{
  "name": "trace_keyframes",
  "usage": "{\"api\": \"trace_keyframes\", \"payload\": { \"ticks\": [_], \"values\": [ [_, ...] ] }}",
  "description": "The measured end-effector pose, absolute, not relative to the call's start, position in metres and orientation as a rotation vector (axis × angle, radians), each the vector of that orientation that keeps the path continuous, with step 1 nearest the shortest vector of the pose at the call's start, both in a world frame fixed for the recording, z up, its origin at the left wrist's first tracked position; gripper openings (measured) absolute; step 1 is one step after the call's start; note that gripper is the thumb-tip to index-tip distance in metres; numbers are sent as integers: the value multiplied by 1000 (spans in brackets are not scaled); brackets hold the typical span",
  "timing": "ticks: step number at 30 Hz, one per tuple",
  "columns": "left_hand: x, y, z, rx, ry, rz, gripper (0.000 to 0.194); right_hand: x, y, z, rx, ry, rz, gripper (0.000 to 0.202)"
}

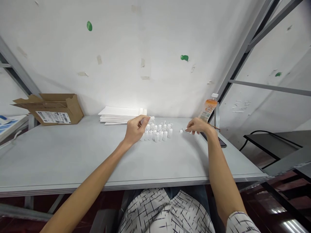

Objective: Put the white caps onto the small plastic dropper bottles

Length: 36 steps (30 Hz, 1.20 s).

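Several small white bottles (156,137) with thin spouts or strap-like tops stand upright in a group on the grey table. At the left edge of this group is my left hand (136,128), thumb and fingers pinched together. A small white piece (152,118) shows just past its fingertips; I cannot tell whether they hold it. To the right of the bottles, my right hand (197,125) is closed, palm down, with its fingertips low over the table. A thin white piece (186,130) shows at those fingertips, too small to name. Close by lies a little white cap (181,131).
Flat white sheets or folded cartons (119,115) are stacked against the wall. An opened cardboard box (60,110) sits at the back left. An orange-labelled drink bottle (208,108) and a dark phone (222,142) are beside my right hand. Metal frame posts flank the table (73,155).
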<state>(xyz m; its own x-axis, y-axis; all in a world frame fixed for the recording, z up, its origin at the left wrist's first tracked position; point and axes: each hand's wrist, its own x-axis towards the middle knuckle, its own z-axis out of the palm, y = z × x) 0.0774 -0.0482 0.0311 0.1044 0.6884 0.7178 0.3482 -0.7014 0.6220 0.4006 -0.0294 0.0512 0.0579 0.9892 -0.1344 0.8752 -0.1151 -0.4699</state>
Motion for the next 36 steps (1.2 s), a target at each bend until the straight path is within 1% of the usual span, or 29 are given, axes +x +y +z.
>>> {"api": "trace_keyframes", "payload": {
  "ticks": [3, 6, 9, 15, 19, 24, 27, 29, 31, 33, 36],
  "values": [
    [77, -48, 32, 2086, 1037, 1626, 32, 392, -28, 48, -2204, -1916, 719, 6],
    [77, -49, 32, 2093, 1029, 1611, 31, 387, -25, 45, -2265, -1917, 727, 13],
    [78, -49, 32, 2103, 1010, 1618, 32, 386, -22, 42, -2239, -1940, 771, 13],
    [78, -50, 33, 2108, 1003, 1632, 32, 391, -17, 36, -2119, -1924, 835, 7],
    [78, -49, 33, 2115, 983, 1647, 32, 392, -18, 36, -2058, -1932, 869, 12],
    [79, -48, 31, 2137, 972, 1662, 31, 399, -23, 41, -2055, -1920, 864, 11],
    [79, -48, 30, 2161, 972, 1672, 30, 404, -24, 44, -2024, -1890, 691, 13],
    [79, -48, 28, 2180, 968, 1667, 30, 402, -24, 46, -1922, -1846, 478, 20],
    [79, -47, 27, 2193, 963, 1648, 30, 391, -24, 49, -1740, -1795, 358, 29],
    [80, -47, 26, 2208, 958, 1621, 30, 373, -27, 50, -1530, -1763, 399, 33],
    [81, -47, 24, 2235, 960, 1590, 31, 334, -38, 51, -1289, -1758, 538, 34]
  ]
}}
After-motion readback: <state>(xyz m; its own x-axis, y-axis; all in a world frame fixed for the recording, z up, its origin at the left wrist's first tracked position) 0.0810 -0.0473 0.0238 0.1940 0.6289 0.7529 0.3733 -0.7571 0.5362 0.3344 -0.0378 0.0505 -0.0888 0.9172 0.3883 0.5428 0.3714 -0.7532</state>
